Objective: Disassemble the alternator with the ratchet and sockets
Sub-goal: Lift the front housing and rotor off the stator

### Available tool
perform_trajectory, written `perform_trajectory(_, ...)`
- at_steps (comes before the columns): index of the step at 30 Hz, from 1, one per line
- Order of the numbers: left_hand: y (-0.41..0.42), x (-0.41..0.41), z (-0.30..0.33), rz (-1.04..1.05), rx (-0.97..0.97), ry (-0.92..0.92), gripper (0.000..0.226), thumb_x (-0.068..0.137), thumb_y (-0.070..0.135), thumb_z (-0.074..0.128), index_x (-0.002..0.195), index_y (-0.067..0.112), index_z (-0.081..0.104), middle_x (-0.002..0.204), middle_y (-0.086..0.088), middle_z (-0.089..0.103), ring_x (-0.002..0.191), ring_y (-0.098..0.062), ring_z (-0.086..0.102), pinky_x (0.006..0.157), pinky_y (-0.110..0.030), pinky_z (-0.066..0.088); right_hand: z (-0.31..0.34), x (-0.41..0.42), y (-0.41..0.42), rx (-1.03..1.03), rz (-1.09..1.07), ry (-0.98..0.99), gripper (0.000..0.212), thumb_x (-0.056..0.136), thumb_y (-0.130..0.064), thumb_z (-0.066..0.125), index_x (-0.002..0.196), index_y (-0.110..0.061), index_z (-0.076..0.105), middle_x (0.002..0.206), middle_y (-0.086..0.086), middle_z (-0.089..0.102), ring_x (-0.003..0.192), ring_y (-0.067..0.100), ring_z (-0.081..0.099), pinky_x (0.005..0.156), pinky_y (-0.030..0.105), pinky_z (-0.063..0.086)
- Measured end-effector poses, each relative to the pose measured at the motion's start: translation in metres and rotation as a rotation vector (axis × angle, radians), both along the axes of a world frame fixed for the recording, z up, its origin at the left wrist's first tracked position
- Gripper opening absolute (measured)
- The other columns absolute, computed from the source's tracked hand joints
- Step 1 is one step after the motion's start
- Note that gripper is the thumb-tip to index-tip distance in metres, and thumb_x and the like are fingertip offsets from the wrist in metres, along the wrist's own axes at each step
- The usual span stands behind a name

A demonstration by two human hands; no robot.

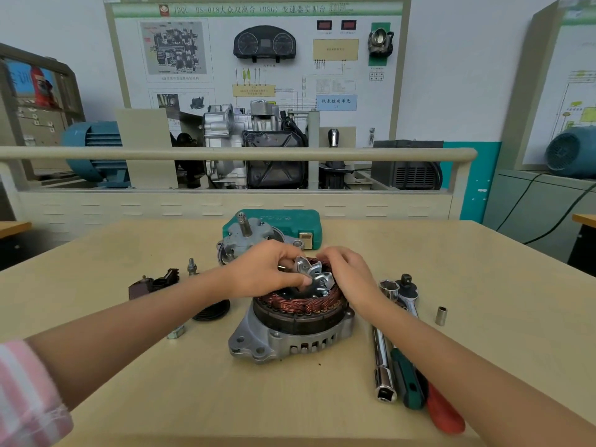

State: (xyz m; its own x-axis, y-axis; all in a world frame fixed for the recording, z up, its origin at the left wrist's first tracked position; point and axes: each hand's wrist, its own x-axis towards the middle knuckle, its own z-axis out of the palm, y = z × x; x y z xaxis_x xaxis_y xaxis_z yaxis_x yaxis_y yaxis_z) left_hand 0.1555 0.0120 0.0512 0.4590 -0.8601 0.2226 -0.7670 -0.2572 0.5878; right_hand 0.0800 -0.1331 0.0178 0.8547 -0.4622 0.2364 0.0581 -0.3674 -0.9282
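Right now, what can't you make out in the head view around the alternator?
- Rotor: lower part sunk inside the copper stator windings; both hands cover its sides.
- Right hand: fingers curl behind the rotor, grip unseen.
- Detached end housing: near edge hidden behind the left hand.
- Green socket case: lid lettering too small.
- Red handle: tool type unclear.

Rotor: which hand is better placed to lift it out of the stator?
Left, probably. The left hand already pinches the rotor claws; the right hand only rests over the stator rim.
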Motion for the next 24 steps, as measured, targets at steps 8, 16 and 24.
perform_trajectory(8, 0.004, -0.004, -0.015, 0.06, -0.215, -0.073, 0.011, 0.084, 0.02, 0.07, 0.084, 0.009, 0.07, 0.081, -0.005, 0.071, 0.083, -0.02, 0.065, 0.086, -0.042, 0.049, 0.007, -0.022, -0.008, -0.4, 0.271, -0.068, 0.039, 0.094, -0.044, 0.041, 0.105, -0.017, 0.067, 0.099, 0.002, 0.066, 0.095, 0.012, 0.06, 0.082, 0.028, 0.047)
perform_trajectory(16, -0.005, -0.004, -0.009, 0.263, -0.514, 0.262, 0.01, 0.083, 0.025, 0.071, 0.087, 0.018, 0.068, 0.08, 0.004, 0.071, 0.075, -0.013, 0.065, 0.072, -0.03, 0.051, 0.011, -0.019, -0.002, -0.299, 0.173, -0.086, 0.025, 0.095, -0.026, 0.051, 0.12, -0.023, 0.055, 0.081, -0.005, 0.066, 0.077, 0.012, 0.064, 0.068, 0.023, 0.049)
perform_trajectory(24, -0.01, -0.003, -0.015, 0.355, -0.574, 0.38, 0.018, 0.089, 0.023, 0.064, 0.106, 0.016, 0.062, 0.089, -0.001, 0.067, 0.079, -0.01, 0.064, 0.071, -0.02, 0.053, 0.009, -0.011, -0.002, -0.114, 0.028, -0.075, 0.016, 0.093, -0.027, 0.054, 0.096, -0.012, 0.059, 0.087, 0.006, 0.067, 0.075, 0.013, 0.061, 0.06, 0.019, 0.045)
